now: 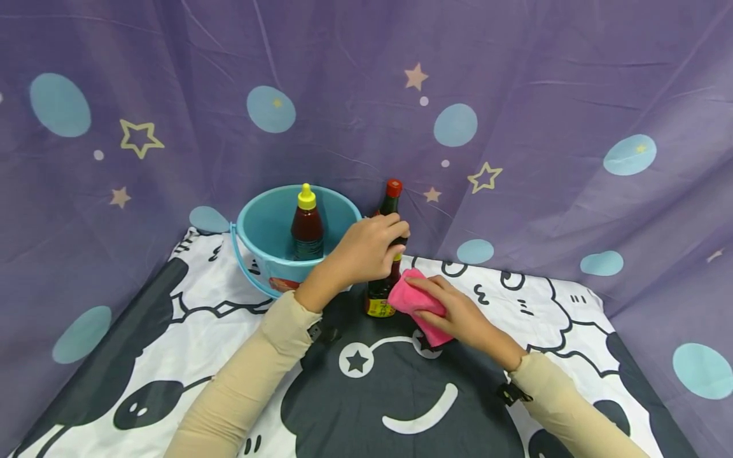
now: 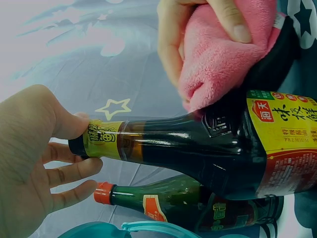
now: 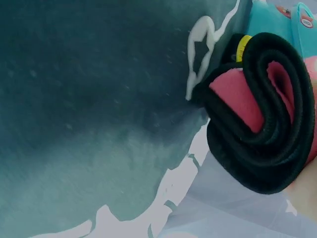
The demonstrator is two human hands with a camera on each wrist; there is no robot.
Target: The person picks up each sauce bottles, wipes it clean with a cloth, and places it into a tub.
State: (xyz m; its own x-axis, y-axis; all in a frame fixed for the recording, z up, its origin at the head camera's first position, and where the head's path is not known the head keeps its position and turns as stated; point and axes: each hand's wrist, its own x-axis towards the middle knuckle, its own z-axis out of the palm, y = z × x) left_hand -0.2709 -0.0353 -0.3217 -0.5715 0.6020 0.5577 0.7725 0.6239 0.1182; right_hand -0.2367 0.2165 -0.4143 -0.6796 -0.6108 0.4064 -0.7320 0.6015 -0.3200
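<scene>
A dark soy sauce bottle (image 2: 223, 148) with a yellow and red label stands on the sheep-print cloth. At its capped top, my left hand (image 1: 366, 248) pinches it between thumb and fingers, as the left wrist view shows. My right hand (image 1: 460, 315) grips a folded pink towel (image 1: 417, 298) against the bottle's right side. In the right wrist view the towel's dark underside (image 3: 262, 153) is folded over on itself. Right behind the soy sauce bottle is a green glass bottle (image 2: 166, 201) with a red cap, partly hidden by my left hand in the head view.
Left of the bottles stands a light blue bucket (image 1: 266, 245) with its handle hanging down. Inside it is a brown squeeze bottle (image 1: 307, 226) with a yellow nozzle cap. A purple curtain (image 1: 343, 146) with stars and ovals rises behind the printed cloth (image 1: 338, 413).
</scene>
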